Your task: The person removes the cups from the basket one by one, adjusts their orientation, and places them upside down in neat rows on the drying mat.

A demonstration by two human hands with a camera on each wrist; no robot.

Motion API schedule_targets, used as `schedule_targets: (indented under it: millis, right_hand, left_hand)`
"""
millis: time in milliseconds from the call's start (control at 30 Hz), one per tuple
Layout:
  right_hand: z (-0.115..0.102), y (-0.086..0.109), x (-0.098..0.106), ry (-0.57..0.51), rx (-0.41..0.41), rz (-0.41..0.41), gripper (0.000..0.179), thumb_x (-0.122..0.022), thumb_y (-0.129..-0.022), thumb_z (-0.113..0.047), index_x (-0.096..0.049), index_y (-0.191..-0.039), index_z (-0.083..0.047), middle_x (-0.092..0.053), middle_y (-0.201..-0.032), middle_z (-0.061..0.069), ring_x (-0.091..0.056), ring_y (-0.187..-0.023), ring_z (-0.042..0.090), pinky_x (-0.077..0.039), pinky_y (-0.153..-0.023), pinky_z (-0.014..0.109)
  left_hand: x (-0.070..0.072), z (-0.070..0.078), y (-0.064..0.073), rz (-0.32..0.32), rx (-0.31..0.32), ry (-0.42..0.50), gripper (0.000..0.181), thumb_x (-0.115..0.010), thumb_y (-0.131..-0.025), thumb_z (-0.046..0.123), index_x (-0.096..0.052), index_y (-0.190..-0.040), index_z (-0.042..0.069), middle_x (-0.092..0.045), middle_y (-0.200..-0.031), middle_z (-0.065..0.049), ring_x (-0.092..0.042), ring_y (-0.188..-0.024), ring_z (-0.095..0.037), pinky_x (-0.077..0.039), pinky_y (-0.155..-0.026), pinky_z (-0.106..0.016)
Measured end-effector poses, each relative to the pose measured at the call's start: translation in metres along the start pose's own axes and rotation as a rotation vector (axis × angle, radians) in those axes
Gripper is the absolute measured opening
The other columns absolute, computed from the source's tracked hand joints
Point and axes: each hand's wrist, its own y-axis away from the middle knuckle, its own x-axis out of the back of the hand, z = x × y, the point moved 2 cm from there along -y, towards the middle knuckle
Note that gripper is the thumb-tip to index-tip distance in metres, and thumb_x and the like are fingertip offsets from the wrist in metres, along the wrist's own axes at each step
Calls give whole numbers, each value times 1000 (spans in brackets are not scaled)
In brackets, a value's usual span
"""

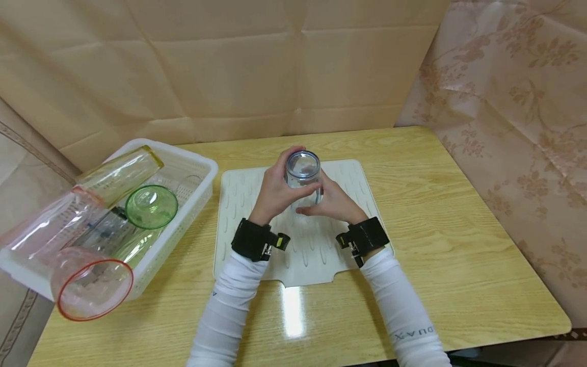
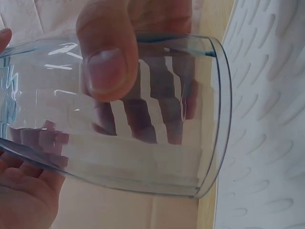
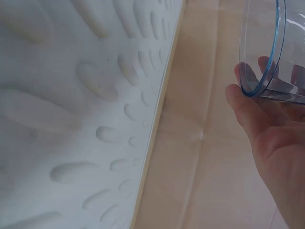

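- While left hand [image 1: 278, 188] and right hand [image 1: 338, 202] curl fingers round it, a clear, bluish glass [image 1: 303, 168] hangs rim-down above the mat [image 1: 307, 255].
- Basket [image 1: 209, 169]: near the mat's left edge.
- Tabletop [image 1: 440, 229]: wide on its right.

Mat [image 1: 304, 262] on bench [image 1: 440, 229]. Basket [image 1: 194, 206] left of mat, apart; tumblers [image 1: 151, 206] in basket, one jutting over near edge. Glass [image 1: 303, 171] above mat, between left hand [image 1: 277, 187] and right hand [image 1: 338, 200]. Cloth [image 1: 238, 71] behind bench; patterned cloth [image 1: 513, 127] right.

White sleeves [image 1: 236, 300]; dark lettering [image 1: 414, 334] on right one; black wristbands [image 1: 249, 238], metal clips [image 1: 267, 250]; bare hands [image 1: 277, 187].
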Motion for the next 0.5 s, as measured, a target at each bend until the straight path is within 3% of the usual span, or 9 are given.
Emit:
schedule_targets:
  millis: [133, 367, 500]
  right_hand:
    - [2, 1, -3, 7, 7, 5, 100, -84, -69, -1, -24, -149, -2, -45, -141, 16, -41, -130, 25, -31, -108, 43]
    - [38, -4, -7, 2, 9, 11, 107, -88, -68, -9, -22, -152, -16, -44, -144, 6, -39, -132, 20, -29, -108, 41]
    - [41, -4, -8, -2, 11, 27, 107, -89, -68, -13, -23, -151, -21, -45, -143, 1, -40, -131, 16, -30, -108, 40]
  left_hand:
    - [1, -1, 2, 2, -2, -4, 72, -87, -70, 16, -51, -131, 3, -64, -118, -10, -59, -107, -18, -46, -90, -34]
    - [6, 0, 3, -15, -38, -28, 66, -88, -69, 16, -55, -124, 2, -66, -113, -10, -61, -103, -18, -48, -87, -33]
    - [9, 1, 3, -38, -50, -37, 66, -87, -69, 15, -53, -124, 2, -65, -115, -11, -60, -105, -19, -48, -88, -34]
